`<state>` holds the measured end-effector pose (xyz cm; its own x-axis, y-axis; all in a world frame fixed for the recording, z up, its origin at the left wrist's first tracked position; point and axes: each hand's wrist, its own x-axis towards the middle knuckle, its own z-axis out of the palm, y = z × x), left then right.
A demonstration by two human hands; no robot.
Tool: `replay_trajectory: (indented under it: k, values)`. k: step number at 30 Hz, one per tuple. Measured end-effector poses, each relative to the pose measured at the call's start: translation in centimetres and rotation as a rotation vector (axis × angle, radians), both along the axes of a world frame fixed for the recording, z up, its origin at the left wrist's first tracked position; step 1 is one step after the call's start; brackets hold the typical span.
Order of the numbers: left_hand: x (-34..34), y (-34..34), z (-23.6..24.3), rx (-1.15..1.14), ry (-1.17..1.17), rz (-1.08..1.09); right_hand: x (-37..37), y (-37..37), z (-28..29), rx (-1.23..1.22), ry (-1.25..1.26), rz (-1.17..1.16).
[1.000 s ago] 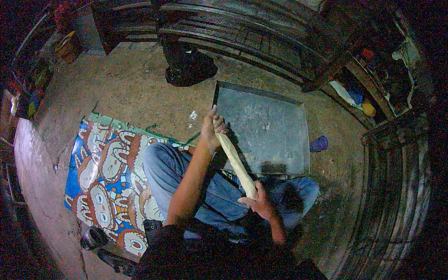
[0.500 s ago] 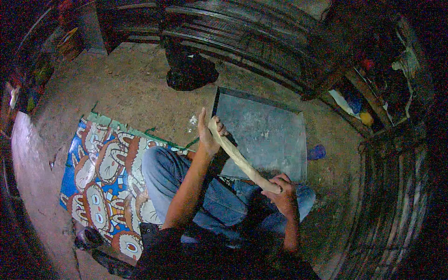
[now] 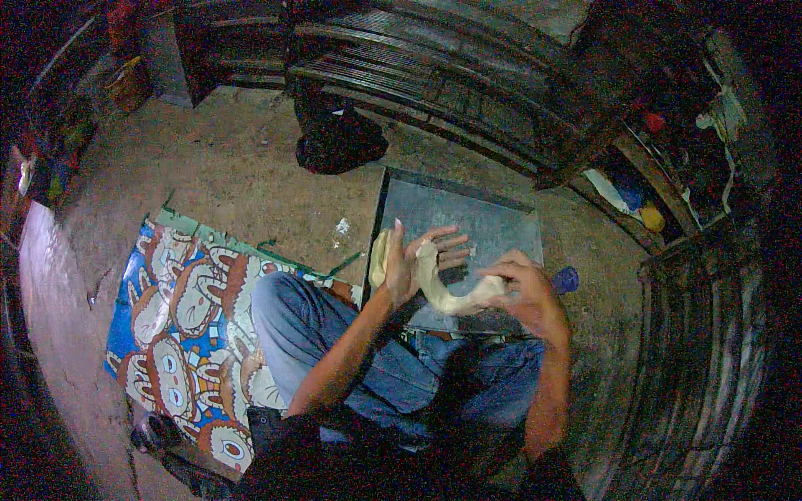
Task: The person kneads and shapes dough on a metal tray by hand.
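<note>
Dough strip [image 3: 443, 298] now curved above the grey tray [image 3: 501, 215].
Its straight length has been bent, apparently slackened, around the left hand [image 3: 407, 272], fingers spread; the end is pinched in the right hand [image 3: 532, 294].

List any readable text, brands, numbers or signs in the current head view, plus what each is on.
None readable.
Floor mat: cartoon print, no lettering I can make out.
Pale dough strip and metal tray: no lettering seen.
Black bag: small white patch on it, too small to tell if it's printed.
Blue and yellow items at right: too dark and blurred to read.
</note>
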<state>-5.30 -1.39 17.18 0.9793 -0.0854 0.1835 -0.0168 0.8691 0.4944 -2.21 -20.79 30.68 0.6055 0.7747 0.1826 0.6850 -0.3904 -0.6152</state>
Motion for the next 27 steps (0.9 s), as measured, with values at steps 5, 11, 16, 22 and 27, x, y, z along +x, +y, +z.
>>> replay_trajectory:
  k: [5, 11, 16, 22, 27]
  values:
    - [-0.8, -1.2, 0.2, -0.059, 0.034, -0.014, -0.2, 6.5, -1.0, 0.078, 0.471, -0.162]
    - [-0.2, -0.5, -2.3, -0.066, 0.101, 0.088, -0.5, 7.4, -5.9, 0.257, 0.073, -0.147]
    - [0.4, 1.0, -5.3, -0.235, 0.203, 0.003, -1.2, 5.1, -6.9, 0.471, -0.230, -0.264]
    - [-0.8, 1.7, -3.1, -0.423, 0.022, -0.284, 0.0, 2.4, -15.2, 0.797, 0.963, -0.271]
    - [0.2, -2.5, 0.0, 0.121, -0.087, -0.086, 1.5, -7.1, -33.4, 0.928, 1.710, -0.126]
